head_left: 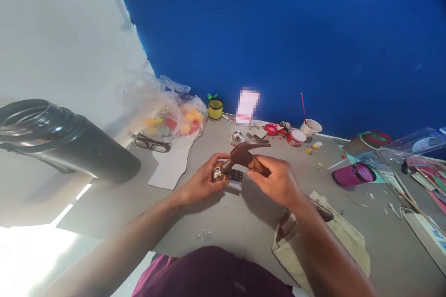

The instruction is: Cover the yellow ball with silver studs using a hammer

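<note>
The right hand (275,181) has its fingers grasping a brown hammer (244,152). The left hand (204,182) pinches a shiny ball (218,175) at the hammer's face, mid-surface.

Rust-brown hammer (244,153); shiny silver-gold ball (218,175); deep blue wall (296,32); grey tabletop (216,222); yellow pot (215,109), black-banded; magenta cup (353,174); maroon garment (209,274); beige cloth (348,241).

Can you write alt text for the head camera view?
Two bare hands work at a grey table: the right hand grips a brown claw hammer, its face beside a small shiny ball pinched in the left hand. Cups, glasses and a plastic bag lie before a blue wall.
</note>
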`<state>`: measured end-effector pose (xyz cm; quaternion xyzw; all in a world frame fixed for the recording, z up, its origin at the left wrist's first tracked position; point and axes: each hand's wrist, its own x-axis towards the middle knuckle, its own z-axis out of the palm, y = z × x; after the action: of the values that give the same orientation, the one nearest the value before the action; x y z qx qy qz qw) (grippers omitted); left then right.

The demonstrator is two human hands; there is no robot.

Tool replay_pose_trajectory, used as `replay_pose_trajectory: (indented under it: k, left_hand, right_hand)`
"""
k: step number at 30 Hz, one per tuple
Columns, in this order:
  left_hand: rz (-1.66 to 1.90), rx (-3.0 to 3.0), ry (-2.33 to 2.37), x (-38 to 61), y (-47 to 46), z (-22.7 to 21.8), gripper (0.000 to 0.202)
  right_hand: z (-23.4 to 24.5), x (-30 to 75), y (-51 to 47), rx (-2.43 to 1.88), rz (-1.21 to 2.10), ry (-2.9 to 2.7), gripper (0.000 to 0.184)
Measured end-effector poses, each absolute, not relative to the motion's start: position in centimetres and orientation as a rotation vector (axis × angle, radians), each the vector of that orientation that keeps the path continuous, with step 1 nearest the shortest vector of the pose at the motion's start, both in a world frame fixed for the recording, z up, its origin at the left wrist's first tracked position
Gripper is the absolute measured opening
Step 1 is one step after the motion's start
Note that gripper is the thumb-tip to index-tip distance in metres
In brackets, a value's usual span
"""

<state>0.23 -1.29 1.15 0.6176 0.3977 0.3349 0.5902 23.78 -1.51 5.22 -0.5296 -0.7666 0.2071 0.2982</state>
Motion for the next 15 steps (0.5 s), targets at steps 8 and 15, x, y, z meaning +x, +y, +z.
replay_pose_trajectory:
  k: [8, 15]
  left_hand:
    - [0.745, 1.767, 1.067, 0.59, -1.55, 1.2, 0.065]
    - [0.723, 1.813, 1.085, 0.66, -1.51, 1.29, 0.074]
  right_hand:
    - [5.14, 23.77, -1.63, -1.358, 0.471, -2.099, 0.019]
    - [5.06, 23.7, -1.91, -1.337, 0.389, -2.112, 0.011]
